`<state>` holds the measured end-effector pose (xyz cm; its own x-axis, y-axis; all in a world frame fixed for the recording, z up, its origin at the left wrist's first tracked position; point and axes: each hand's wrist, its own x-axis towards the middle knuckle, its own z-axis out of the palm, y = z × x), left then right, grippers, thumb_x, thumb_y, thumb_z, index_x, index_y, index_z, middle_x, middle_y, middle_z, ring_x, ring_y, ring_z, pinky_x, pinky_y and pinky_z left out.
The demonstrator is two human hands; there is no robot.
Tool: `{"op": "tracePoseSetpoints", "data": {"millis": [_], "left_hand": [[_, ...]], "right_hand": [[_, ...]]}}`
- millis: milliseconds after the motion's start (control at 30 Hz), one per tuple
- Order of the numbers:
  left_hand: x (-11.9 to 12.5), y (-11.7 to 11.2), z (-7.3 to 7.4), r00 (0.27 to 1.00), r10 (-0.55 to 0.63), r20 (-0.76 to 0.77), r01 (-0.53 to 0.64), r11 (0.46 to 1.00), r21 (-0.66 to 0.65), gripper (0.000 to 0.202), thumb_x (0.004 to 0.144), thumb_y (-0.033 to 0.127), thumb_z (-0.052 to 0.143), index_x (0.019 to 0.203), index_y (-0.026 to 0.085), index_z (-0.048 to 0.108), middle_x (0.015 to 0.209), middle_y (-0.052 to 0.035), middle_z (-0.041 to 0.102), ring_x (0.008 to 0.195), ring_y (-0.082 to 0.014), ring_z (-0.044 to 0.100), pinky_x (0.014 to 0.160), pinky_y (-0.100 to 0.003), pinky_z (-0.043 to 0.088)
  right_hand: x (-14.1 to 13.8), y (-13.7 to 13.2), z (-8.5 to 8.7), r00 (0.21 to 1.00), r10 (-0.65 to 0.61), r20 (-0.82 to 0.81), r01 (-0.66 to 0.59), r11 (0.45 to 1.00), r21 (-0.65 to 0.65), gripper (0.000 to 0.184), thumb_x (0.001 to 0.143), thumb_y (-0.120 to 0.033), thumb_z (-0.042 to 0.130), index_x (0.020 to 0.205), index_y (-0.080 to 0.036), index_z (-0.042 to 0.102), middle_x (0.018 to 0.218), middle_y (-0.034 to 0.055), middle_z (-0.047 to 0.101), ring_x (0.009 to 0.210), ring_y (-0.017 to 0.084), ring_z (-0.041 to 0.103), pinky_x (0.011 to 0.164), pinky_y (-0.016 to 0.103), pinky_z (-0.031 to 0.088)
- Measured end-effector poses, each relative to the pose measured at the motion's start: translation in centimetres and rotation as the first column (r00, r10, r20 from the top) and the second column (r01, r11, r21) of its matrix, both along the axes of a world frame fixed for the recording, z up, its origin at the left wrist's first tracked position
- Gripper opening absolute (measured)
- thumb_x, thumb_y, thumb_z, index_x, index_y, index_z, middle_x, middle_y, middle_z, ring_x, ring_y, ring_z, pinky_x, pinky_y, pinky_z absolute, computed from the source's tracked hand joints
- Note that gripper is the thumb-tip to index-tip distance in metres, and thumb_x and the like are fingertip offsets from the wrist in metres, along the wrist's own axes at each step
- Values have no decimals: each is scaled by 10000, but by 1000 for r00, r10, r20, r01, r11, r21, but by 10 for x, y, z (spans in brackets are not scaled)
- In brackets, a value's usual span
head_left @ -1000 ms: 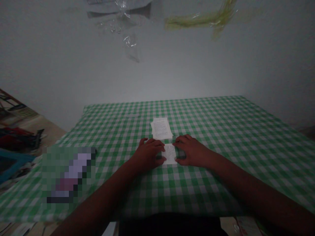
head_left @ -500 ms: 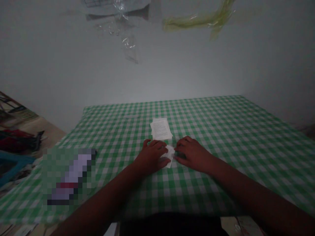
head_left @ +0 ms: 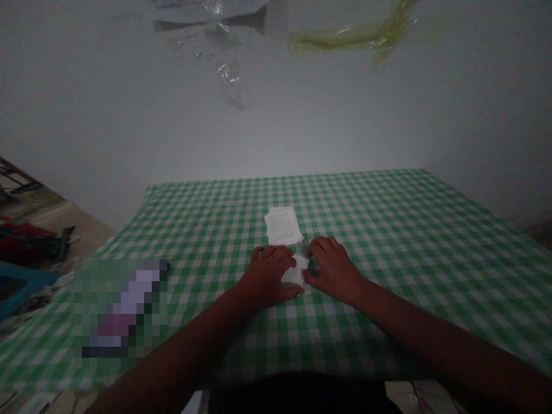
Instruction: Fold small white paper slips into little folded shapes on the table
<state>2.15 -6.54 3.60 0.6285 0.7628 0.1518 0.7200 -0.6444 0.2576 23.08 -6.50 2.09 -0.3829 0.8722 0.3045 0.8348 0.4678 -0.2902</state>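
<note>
A small white printed paper (head_left: 295, 271) lies between my two hands on the green-and-white checked tablecloth (head_left: 388, 230). My left hand (head_left: 268, 277) rests on its left side, fingers curled over it and thumb beneath the near edge. Fingers of my right hand (head_left: 331, 268) are bent and pinch the paper's right edge. The paper looks partly folded and lifted at the right. Just beyond the hands lies a small stack of similar white printed papers (head_left: 282, 225).
A blurred-out object (head_left: 121, 307) lies on the cloth at the near left. A pale wall (head_left: 276, 126) stands right behind the table, with tape scraps stuck high on it. Dark and blue clutter (head_left: 26, 253) lies on the floor at the left.
Both hands have closed in on the small paper. It lay flat and wider between them a second ago; now it is narrower and partly covered, its right edge raised.
</note>
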Motion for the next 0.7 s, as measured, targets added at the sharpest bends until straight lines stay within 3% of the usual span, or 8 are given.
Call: {"op": "tracePoseSetpoints", "data": {"millis": [433, 700], "left_hand": [[-5, 2, 2, 999, -25, -26, 23, 999, -44, 517, 727, 527, 751, 1142, 257, 602, 1309, -45, 558, 1224, -291, 455, 1035, -485, 254], [-6, 2, 2, 997, -27, -70, 24, 999, -41, 616, 759, 546, 710, 1283, 267, 546, 1339, -65, 537, 1233, -301, 446, 1033, -493, 261]], "right_hand": [[10, 18, 1, 991, -131, 5, 132, 991, -6, 233, 763, -339, 672, 894, -195, 544, 980, 75, 574, 955, 263, 515, 805, 394, 426], [-2, -7, 6, 999, 28, 20, -27, 999, -38, 293, 726, -365, 698, 907, -203, 533, 1025, 72, 564, 977, 262, 497, 845, 414, 414]]}}
